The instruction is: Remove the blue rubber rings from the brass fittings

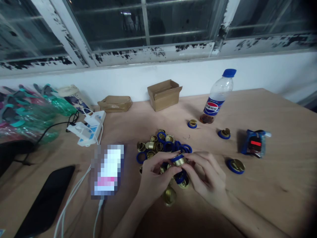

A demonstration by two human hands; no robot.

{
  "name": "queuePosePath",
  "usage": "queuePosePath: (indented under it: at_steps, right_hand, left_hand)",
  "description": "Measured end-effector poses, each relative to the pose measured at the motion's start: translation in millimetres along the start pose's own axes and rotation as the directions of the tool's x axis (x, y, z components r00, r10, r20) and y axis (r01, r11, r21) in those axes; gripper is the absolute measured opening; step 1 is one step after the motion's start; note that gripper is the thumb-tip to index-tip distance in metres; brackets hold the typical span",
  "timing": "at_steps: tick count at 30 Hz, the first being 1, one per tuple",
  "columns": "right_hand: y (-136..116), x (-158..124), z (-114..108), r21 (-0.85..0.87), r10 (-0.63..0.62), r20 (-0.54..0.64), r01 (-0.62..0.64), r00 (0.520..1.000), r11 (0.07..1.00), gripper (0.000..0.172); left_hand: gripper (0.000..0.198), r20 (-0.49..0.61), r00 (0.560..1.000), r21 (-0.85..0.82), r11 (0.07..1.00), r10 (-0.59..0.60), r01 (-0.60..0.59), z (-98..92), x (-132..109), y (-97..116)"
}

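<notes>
Between the fingertips of my left hand (157, 175) and my right hand (209, 177) is a gold cap with a blue ring (178, 160) around its upper edge. Both hands are closed on it, thumbs below and fingers above, just over a pile of loose gold caps (151, 145) and blue rings (168, 146). Part of the pile is hidden behind my hands. One gold cap (169, 195) lies nearest to me, under my wrists. On the right sit separate gold caps with blue rings fitted: one (192, 123) near the bottle, another (224, 133), and a third (236, 166).
A cola bottle (216, 97) stands behind the caps, with a small blue packet (255, 143) to its right. Two cardboard boxes (164, 96) are by the wall. On the left are a power strip (88, 129), white cables, a lit phone (109, 170), a dark phone (47, 201) and plastic-wrapped bottles (29, 109).
</notes>
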State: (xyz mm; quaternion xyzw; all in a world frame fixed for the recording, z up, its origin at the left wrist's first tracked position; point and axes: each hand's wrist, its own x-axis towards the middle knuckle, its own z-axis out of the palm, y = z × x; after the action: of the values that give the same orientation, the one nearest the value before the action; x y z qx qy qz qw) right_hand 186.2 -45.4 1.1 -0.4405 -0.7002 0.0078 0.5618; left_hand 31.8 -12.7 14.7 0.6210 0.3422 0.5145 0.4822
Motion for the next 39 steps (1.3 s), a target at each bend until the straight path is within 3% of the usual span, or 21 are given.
queuePosePath:
  at_steps: [7, 13, 18, 27, 33, 39]
  right_hand:
    - [2.5, -6.5, 3.3, -0.025, -0.012, 0.003, 0.013, 1.000, 1.000, 0.040]
    - [2.6, -0.2, -0.1, -0.031, 0.034, 0.069, -0.032, 0.997, 0.999, 0.029]
    - [7.0, 2.9, -3.4, -0.001, 0.061, 0.145, -0.062, 0.988, 0.998, 0.023]
    - [8.4, 6.2, -4.6, 0.047, 0.061, 0.178, -0.070, 0.982, 0.996, 0.020]
    - [9.3, 12.3, -4.0, 0.060, 0.065, 0.157, -0.075, 0.986, 0.995, 0.022]
    - [8.4, 12.7, -1.8, 0.081, 0.086, 0.147, -0.099, 0.985, 0.992, 0.022]
  left_hand:
    - [0.023, -0.011, 1.000, 0.012, 1.000, -0.002, 0.002, 0.9, 0.0, 1.5]
    - [0.022, -0.001, 1.000, 0.120, 0.993, -0.014, 0.014, 0.0, -1.5, -1.4]
    - [0.022, 0.029, 0.999, 0.173, 0.984, 0.027, -0.032, -2.5, -1.7, -3.9]
    - [0.022, 0.070, 0.993, 0.248, 0.962, 0.098, -0.112, -2.8, -2.5, -4.5]
    - [0.025, 0.022, 0.998, 0.306, 0.951, 0.050, -0.055, 2.2, -3.5, -4.9]
    - [0.024, -0.018, 0.996, 0.310, 0.947, 0.091, -0.081, 4.0, -3.8, -10.1]
